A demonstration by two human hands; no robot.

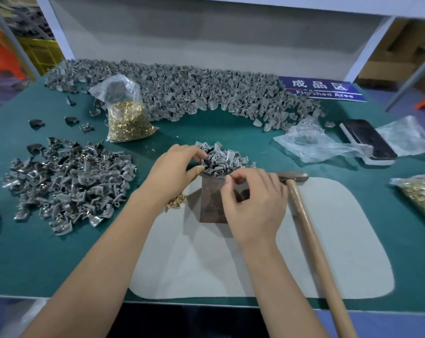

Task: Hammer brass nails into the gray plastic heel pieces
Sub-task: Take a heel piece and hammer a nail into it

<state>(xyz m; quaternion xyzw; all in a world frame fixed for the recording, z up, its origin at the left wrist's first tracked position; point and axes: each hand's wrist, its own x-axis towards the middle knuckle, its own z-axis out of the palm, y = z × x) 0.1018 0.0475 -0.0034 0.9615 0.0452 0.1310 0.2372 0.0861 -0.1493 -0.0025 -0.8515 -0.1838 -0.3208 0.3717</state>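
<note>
The person's left hand (174, 167) reaches into a small heap of gray plastic heel pieces (222, 158) that sits on the green table (23, 259) just beyond a rusty metal block (212, 201). Its fingers are curled down into the near edge of the heap, and the thumb presses toward them, so the grip looks closed on one of the pieces, though which piece cannot be told. The right hand (252, 203) hovers over the block, with thumb and forefinger pinched together on a small brass nail (229, 177) at the block's far edge; the other fingers are loosely curled.

A few loose brass nails (176, 200) lie just left of the block, partly hidden by the left wrist. The block stands on a pale gray mat (328, 252). A hammer (301, 206) with a wooden handle lies on the mat just right of the right hand, head away from the person, untouched.

To the left lies a spread pile of heel pieces with nails in them (67, 186). A long bank of gray pieces (182, 91) runs along the back of the table, and an open plastic bag of brass nails (128, 118) stands in front of it. A blue sign (323, 89), crumpled clear plastic (316, 142) and a phone (370, 139) lie to the right.
</note>
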